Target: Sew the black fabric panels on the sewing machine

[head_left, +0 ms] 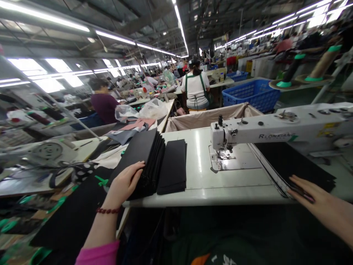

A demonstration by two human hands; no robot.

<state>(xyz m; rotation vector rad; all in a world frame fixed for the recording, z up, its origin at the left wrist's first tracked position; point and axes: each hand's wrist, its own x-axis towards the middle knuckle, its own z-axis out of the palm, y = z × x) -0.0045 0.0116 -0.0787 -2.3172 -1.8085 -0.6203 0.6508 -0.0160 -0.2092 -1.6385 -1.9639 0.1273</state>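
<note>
Pale desk [193,184], busy sewing hall. Tall black fabric stack [140,154] under left hand [128,182], fingers together on top. Right hand [306,191], fingers slightly bent, at near edge of black panels [295,162]; grip unclear.

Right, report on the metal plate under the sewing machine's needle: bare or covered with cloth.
Bare. The metal plate shines uncovered around the presser foot, and the low black stack sits apart, to its left.

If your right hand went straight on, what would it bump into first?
Probably the pale strip beside the black panel, just ahead of the right hand, though the depth is unclear.
</note>
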